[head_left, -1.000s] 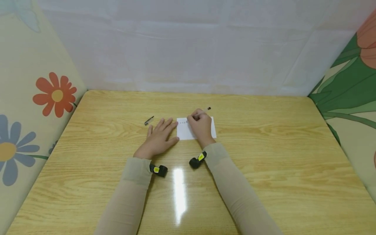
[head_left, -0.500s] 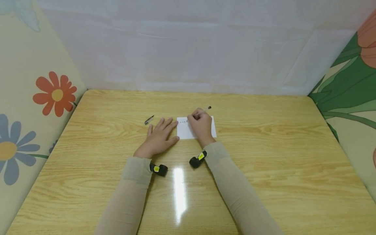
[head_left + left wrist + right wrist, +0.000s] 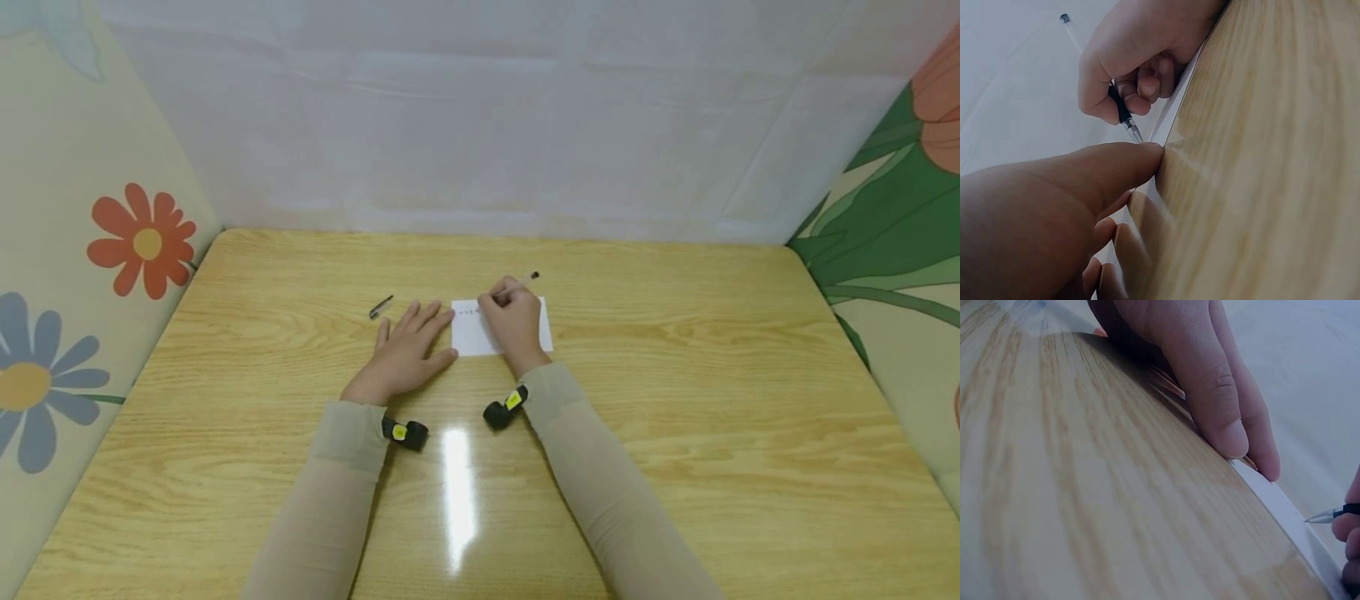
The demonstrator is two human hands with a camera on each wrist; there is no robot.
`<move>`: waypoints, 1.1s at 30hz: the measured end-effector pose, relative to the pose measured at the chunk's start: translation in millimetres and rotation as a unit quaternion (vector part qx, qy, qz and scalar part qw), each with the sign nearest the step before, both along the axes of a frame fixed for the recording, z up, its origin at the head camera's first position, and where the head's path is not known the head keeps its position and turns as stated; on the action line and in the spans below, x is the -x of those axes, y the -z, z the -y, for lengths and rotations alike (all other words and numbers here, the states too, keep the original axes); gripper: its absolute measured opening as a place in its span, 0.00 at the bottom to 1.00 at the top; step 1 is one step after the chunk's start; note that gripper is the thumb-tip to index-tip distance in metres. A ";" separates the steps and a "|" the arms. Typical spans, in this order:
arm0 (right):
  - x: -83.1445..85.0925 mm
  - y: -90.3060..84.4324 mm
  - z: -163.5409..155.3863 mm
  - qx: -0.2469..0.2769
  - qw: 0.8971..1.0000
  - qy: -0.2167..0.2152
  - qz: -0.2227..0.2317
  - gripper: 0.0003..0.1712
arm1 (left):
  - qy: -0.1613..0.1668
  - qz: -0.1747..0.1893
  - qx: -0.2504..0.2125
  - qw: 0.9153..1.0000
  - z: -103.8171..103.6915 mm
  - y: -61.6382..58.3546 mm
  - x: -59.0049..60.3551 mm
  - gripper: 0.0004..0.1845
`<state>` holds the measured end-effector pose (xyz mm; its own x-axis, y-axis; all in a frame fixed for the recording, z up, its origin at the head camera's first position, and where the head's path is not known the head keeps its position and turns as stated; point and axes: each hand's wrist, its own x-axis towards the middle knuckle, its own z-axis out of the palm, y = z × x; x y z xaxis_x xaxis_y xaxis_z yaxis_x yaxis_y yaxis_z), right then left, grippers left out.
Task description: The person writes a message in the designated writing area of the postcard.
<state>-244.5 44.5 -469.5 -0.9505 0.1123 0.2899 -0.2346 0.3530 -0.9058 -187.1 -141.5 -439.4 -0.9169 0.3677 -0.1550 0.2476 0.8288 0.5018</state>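
Observation:
A white paper (image 3: pixel 472 337) lies on the wooden table, with a short row of small dark marks near its top left. My right hand (image 3: pixel 516 321) rests over its right part and pinches a pen (image 3: pixel 522 282) with a clear barrel, black grip and black end. In the right wrist view the pen's metal tip (image 3: pixel 1319 518) meets the paper. My left hand (image 3: pixel 405 354) lies spread flat on the table, its thumb and index fingertips at the paper's left edge. Just beyond the left fingers lies a pen cap (image 3: pixel 381 307), clear with a black clip.
The wooden table (image 3: pixel 712 400) reaches back to a white cloth backdrop (image 3: pixel 480 125). Flower-patterned panels (image 3: pixel 146 243) stand at both sides. Each wrist carries a small black camera (image 3: pixel 405 433) on a strap. A light reflection shines on the table between the forearms.
Both hands stay in nearly the same place. The pen in my right hand shifts only very slightly over the row of marks.

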 end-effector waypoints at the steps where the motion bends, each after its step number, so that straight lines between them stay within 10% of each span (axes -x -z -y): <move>1: -0.1 -0.1 -0.1 0.001 1.000 -0.001 0.000 0.08 | 0.000 0.000 0.000 1.000 -0.1 -0.3 0.1 0.36; 33: -0.5 -0.2 -0.2 0.006 1.000 0.004 0.007 0.08 | 0.000 -0.001 -0.001 1.000 0.8 2.4 1.4 0.36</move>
<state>-244.1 44.7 -469.3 -0.9534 0.1227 0.2756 -0.2195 0.3445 -0.9128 -188.5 -142.3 -441.8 -0.9174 0.3677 -0.1524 0.2480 0.8275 0.5037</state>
